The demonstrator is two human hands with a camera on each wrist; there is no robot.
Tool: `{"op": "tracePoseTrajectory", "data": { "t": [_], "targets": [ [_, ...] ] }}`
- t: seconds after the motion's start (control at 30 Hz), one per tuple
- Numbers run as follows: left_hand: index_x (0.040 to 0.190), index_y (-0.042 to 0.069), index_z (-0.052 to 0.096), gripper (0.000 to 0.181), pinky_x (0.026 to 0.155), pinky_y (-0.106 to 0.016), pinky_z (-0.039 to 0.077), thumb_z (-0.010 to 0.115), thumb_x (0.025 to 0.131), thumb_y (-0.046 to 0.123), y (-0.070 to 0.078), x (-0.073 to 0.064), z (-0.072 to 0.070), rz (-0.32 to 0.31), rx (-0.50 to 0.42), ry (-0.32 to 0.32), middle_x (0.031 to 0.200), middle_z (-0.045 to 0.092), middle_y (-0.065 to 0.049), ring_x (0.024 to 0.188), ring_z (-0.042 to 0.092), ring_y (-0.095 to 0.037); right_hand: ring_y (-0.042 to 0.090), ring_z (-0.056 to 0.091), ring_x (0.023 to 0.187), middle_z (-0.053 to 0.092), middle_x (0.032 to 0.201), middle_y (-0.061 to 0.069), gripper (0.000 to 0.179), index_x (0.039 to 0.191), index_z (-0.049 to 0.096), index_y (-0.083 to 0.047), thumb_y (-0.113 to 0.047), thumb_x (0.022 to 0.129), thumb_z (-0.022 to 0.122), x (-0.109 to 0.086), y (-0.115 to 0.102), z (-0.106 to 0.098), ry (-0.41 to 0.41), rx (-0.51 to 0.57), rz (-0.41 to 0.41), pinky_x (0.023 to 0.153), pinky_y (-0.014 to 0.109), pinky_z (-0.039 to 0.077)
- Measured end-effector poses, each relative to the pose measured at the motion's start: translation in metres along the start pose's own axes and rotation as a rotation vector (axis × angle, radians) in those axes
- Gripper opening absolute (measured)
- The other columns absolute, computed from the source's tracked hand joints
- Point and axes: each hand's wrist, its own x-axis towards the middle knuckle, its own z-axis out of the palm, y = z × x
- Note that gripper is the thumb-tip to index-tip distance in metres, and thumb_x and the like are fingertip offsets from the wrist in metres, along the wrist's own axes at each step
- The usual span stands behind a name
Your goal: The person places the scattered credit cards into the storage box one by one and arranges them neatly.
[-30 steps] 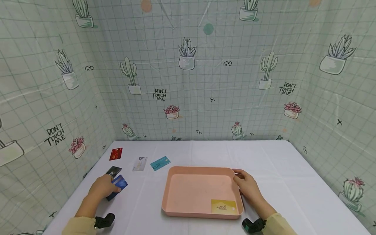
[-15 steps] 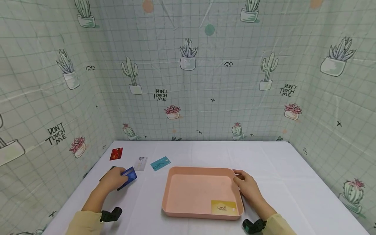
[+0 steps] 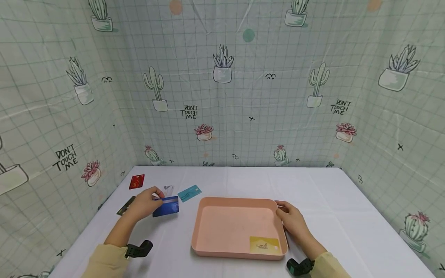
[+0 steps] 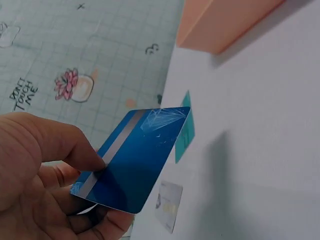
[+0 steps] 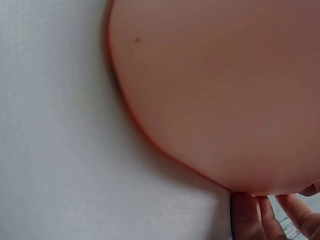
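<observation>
My left hand (image 3: 146, 204) pinches a blue bank card (image 3: 167, 206) with a pale stripe, thumb on top and fingers beneath. The left wrist view shows the card (image 4: 137, 160) held tilted above the table. At the far right corner of a pink tray (image 3: 229, 222), my right hand (image 3: 295, 222) grips the side wall. Its fingers (image 5: 247, 215) reach round that wall in the right wrist view. A yellow card (image 3: 265, 245) lies inside the tray, at its near right corner.
A red card (image 3: 136, 181), a teal card (image 3: 189, 193) and a pale grey card (image 3: 168, 190) lie on the white tablecloth (image 3: 347, 216). Partly behind my left hand is a black card (image 3: 124, 207). Patterned cloth walls (image 3: 222, 100) surround the table.
The blue card has been lifted and carried to the right and away from me by my left hand, uncovering part of the black card. My right hand and the tray stay put.
</observation>
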Motion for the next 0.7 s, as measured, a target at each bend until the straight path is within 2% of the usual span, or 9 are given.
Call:
{"op": "tracePoseTrajectory", "data": {
  "t": [0.1, 0.23, 0.33, 0.5, 0.7],
  "targets": [
    [0.111, 0.000, 0.062, 0.022, 0.090, -0.057, 0.058, 0.061, 0.092, 0.012, 0.005, 0.001, 0.002, 0.015, -0.021, 0.000, 0.119, 0.066, -0.029, 0.100, 0.064, -0.038, 0.028, 0.065, 0.106, 0.059, 0.137, 0.029, 0.047, 0.145, 0.053, 0.001, -0.014, 0.101, 0.050, 0.000, 0.000, 0.000, -0.003, 0.002, 0.000, 0.073, 0.029, 0.055],
    [0.112, -0.002, 0.062, 0.021, 0.088, -0.050, 0.059, 0.061, 0.094, 0.009, 0.013, 0.001, 0.006, 0.043, -0.081, -0.021, 0.110, 0.067, -0.023, 0.099, 0.064, -0.033, 0.028, 0.065, 0.107, 0.059, 0.137, 0.029, 0.047, 0.145, 0.053, 0.002, -0.014, 0.101, 0.050, 0.000, -0.001, -0.001, -0.004, 0.002, -0.005, 0.073, 0.029, 0.055],
    [0.115, -0.004, 0.061, 0.024, 0.085, -0.045, 0.060, 0.060, 0.094, 0.006, 0.020, 0.000, 0.009, 0.042, -0.147, -0.050, 0.104, 0.065, -0.018, 0.096, 0.062, -0.029, 0.029, 0.064, 0.108, 0.059, 0.137, 0.029, 0.047, 0.145, 0.053, 0.001, -0.014, 0.101, 0.050, 0.000, -0.001, -0.001, -0.003, -0.006, -0.005, 0.073, 0.029, 0.054],
    [0.119, -0.006, 0.060, 0.026, 0.086, -0.045, 0.061, 0.061, 0.095, 0.004, 0.029, 0.000, 0.013, 0.025, -0.241, -0.094, 0.108, 0.066, -0.020, 0.098, 0.065, -0.029, 0.030, 0.064, 0.109, 0.060, 0.136, 0.029, 0.047, 0.145, 0.054, 0.001, -0.014, 0.100, 0.051, -0.001, -0.001, -0.001, -0.001, -0.022, -0.005, 0.073, 0.028, 0.053],
    [0.121, -0.008, 0.061, 0.028, 0.086, -0.046, 0.061, 0.064, 0.096, 0.003, 0.036, 0.003, 0.022, 0.038, -0.307, -0.132, 0.115, 0.068, -0.023, 0.101, 0.068, -0.032, 0.030, 0.063, 0.108, 0.060, 0.136, 0.029, 0.048, 0.145, 0.053, 0.001, -0.014, 0.100, 0.051, 0.000, -0.002, -0.001, 0.001, -0.025, 0.006, 0.072, 0.028, 0.052]
  ]
}}
